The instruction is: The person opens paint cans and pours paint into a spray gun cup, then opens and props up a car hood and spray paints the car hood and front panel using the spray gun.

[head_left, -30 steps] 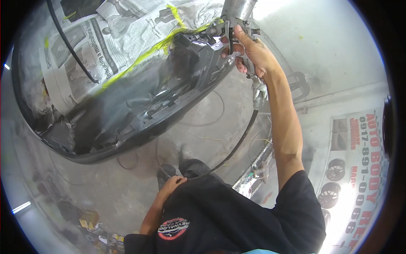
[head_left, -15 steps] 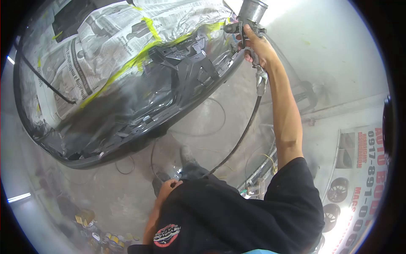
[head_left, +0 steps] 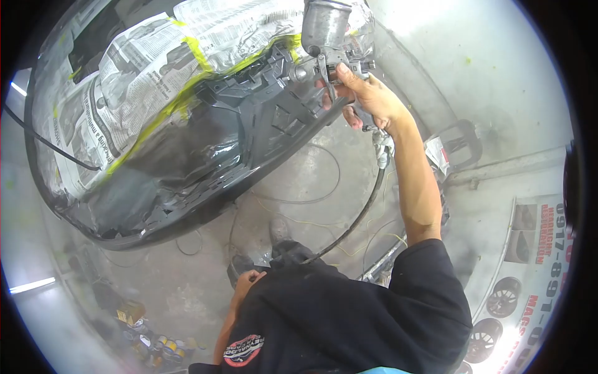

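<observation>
My right hand [head_left: 364,100] is wrapped round the handle of a metal spray gun [head_left: 330,65] with a grey cup on top, its nozzle facing left, close to the upper right part of a dark grey bumper [head_left: 261,134]. A black hose [head_left: 364,212] hangs from the gun's handle and curves down to my waist. There my left hand [head_left: 249,278] is closed low beside the black shirt, on the hose as far as can be seen; its fingertips are partly hidden. Newspaper [head_left: 134,93] edged with yellow-green tape [head_left: 152,128] covers the surface above the bumper's inner side.
A thin dark hose [head_left: 53,143] crosses the newspaper at left. Looped hoses and yellow cords lie on the floor [head_left: 299,174] near my feet. Cans and a box [head_left: 131,311] stand lower left. At right are a pale wall, a black frame [head_left: 464,146] and a banner [head_left: 529,274] with wheels.
My right hand and the spray gun first went up and right, then came back left and slightly down. The view of the bumper has shifted left. My left hand stays at the waist.
</observation>
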{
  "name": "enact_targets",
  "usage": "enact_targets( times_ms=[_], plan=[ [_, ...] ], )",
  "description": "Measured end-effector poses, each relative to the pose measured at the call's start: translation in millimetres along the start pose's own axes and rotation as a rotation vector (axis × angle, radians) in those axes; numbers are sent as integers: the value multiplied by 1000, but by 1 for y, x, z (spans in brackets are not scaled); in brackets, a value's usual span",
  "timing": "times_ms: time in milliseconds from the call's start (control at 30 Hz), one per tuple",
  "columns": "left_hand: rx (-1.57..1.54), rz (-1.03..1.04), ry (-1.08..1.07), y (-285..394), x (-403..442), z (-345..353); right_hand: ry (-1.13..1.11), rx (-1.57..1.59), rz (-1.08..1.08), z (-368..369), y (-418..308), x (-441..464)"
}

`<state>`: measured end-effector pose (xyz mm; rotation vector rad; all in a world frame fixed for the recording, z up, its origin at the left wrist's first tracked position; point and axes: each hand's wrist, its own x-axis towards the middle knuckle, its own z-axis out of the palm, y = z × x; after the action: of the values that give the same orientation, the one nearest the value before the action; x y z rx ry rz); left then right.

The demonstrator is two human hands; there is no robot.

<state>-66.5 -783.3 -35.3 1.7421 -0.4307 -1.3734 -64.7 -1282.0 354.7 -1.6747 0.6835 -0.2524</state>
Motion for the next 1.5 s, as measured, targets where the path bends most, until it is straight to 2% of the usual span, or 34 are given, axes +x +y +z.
enact_targets(
  times_ms=[67,167,300,400,533,633,800,933,1133,1233,1333,1433,1500],
  plan=[
    [16,-24,8,1,0,1,18,-42,51,-12,10,14],
    [36,-80,18,4,-1,1,246,-19,14,-30,38,41],
    [46,-127,29,7,-10,-4,413,16,-26,-25,49,34],
    [-50,-116,34,-6,-15,-7,366,-44,17,-5,36,2],
    [-113,-124,-8,7,-19,-14,138,-105,6,30,14,-39],
    [-62,-126,-21,3,-17,-18,26,-17,-3,53,-11,-60],
    [91,-169,-2,43,-26,-25,96,18,-70,53,-15,-63],
    [77,-167,-27,27,-21,-22,90,31,-48,54,-9,-61],
    [-5,-101,-175,70,-14,-18,139,-25,24,12,32,-37],
    [109,-198,-196,39,8,0,169,-16,11,-24,52,-15],
    [108,-167,-156,46,10,19,193,-34,-50,-54,63,12],
    [149,-258,-141,96,8,29,253,50,-134,-83,79,51],
    [98,-248,-134,91,8,29,288,59,-169,-92,80,59]
  ],
)
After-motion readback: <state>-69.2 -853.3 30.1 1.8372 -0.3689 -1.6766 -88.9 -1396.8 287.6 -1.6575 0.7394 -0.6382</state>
